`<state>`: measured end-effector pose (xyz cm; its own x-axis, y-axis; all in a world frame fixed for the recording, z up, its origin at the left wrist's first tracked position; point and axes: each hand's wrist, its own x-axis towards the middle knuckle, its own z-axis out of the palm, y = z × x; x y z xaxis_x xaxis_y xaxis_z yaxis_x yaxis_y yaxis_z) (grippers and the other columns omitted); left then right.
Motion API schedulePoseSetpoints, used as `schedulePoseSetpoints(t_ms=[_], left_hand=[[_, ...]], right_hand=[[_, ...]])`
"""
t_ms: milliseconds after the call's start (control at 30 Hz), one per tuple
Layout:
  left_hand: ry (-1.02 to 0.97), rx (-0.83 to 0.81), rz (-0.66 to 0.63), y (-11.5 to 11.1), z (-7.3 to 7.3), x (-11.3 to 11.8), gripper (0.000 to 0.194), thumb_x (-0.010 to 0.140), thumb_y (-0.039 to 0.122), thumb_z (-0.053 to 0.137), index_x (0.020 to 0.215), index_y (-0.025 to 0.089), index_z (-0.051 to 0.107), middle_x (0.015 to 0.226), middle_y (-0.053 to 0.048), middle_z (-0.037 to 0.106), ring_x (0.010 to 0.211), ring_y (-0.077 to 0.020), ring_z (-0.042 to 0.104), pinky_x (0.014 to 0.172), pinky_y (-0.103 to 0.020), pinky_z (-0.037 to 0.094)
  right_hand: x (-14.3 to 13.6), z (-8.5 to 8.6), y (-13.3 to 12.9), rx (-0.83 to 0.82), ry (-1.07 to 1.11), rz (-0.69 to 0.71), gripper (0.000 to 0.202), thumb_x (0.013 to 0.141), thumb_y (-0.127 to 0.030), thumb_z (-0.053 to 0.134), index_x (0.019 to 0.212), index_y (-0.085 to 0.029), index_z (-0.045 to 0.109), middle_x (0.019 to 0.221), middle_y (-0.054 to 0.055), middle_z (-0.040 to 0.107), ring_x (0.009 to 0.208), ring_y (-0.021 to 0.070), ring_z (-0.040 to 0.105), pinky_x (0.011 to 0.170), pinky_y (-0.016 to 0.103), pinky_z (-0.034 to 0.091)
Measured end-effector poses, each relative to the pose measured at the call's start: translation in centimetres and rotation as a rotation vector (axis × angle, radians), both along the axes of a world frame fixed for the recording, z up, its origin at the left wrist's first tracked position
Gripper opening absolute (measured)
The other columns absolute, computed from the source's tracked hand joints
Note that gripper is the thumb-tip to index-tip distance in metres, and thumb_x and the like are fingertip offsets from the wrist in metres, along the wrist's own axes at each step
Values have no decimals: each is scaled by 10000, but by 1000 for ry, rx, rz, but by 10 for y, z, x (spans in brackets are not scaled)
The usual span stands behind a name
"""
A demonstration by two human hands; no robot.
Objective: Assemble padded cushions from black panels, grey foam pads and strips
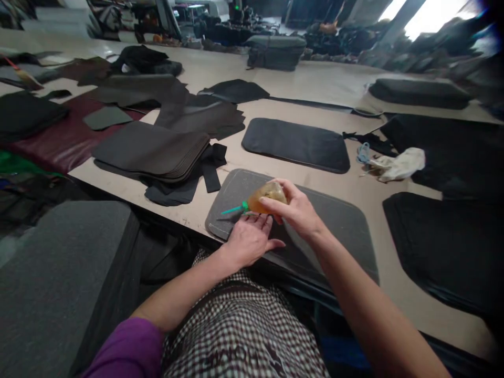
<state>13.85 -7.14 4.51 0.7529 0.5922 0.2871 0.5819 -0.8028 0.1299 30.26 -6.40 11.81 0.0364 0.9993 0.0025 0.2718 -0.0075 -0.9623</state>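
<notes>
My right hand (pixel 293 209) is wrapped round a glue bottle (pixel 258 198) of clear plastic with amber liquid inside. The bottle lies tilted on its side in the air, its thin green nozzle (pixel 233 210) pointing left over a grey rounded panel (pixel 334 210). Pale lines run along the panel's edge. Flat on that panel, just below the bottle, rests my left hand (pixel 250 239) with its fingers stretched out and the thumb apart. Whether the nozzle tip touches the panel I cannot tell.
Left of the panel stands a stack of dark rounded pieces (pixel 153 149) over black strips. A black padded panel (pixel 295 144) lies behind. White cloth (pixel 405 164) and black pieces (pixel 452 252) are on the right. A thick grey stack (pixel 59 273) rises at the lower left.
</notes>
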Motion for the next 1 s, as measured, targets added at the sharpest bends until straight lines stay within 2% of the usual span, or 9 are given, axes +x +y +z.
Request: schedulePoseSetpoints(t_ms=[100,167,267,400,567,700,833,933,1000], left_hand=[[9,-30,11,-2,-2,0,800,1023,718,326,1355,72,659,1335,-225,709,1262,-324,665,1093,-447,479],[27,-30,18,-2,-2,0,787,1034,706,326,1363,72,658,1355,-214,702,1287,-317,649,1125,-450,454],[32,-2,18,-1,-1,-2,769,1056,676,315,1410,70,628,1465,-198,643,1395,-301,575,1180,-439,402],[2,29,4,-1,0,-4,793,1067,666,267,1443,51,597,1541,-204,580,1479,-298,496,1193,-430,383],[0,41,-13,1,-1,-5,777,1068,653,291,1443,45,595,1548,-211,572,1481,-299,496,1176,-421,396],[4,46,-18,1,-3,-5,763,1067,649,307,1442,50,593,1559,-202,564,1488,-297,488,1175,-422,401],[1,36,-28,2,-4,-6,751,1067,649,307,1435,60,591,1555,-196,568,1484,-296,492,1166,-423,416],[-5,24,-30,4,-4,-7,719,1066,643,326,1420,78,595,1557,-189,566,1486,-289,488,1159,-419,429],[-5,16,-36,5,-3,-7,693,1062,639,354,1404,90,600,1553,-187,568,1485,-289,487,1157,-423,437]], right_hand=[[-21,-3,25,18,-74,163,604,760,-581,866,1199,-244,624,1034,17,702,920,237,664,815,354,555],[-29,-6,38,24,-120,209,585,762,-573,861,1187,-242,631,1028,14,702,945,244,660,846,364,547],[-32,-5,57,-1,-162,211,564,758,-577,853,1148,-221,654,913,7,686,779,203,628,686,309,516],[-26,2,81,-77,-115,199,594,756,-604,851,1146,-206,646,732,-25,624,489,119,461,440,240,344],[-7,1,114,-1,-101,82,581,725,-578,886,1088,-195,645,723,-16,617,473,118,467,399,231,336],[14,-2,130,61,-89,-170,691,658,-582,911,1144,-191,613,791,-2,636,491,124,492,408,241,389],[44,0,113,188,219,-353,697,622,-515,916,1159,-229,575,1023,41,646,599,122,536,493,259,474],[76,5,74,238,648,-347,509,697,-361,839,1144,-220,641,1097,81,613,673,119,521,586,284,505],[104,5,36,332,949,-425,384,721,-249,747,1088,-151,697,1082,134,595,706,133,530,590,283,510]])
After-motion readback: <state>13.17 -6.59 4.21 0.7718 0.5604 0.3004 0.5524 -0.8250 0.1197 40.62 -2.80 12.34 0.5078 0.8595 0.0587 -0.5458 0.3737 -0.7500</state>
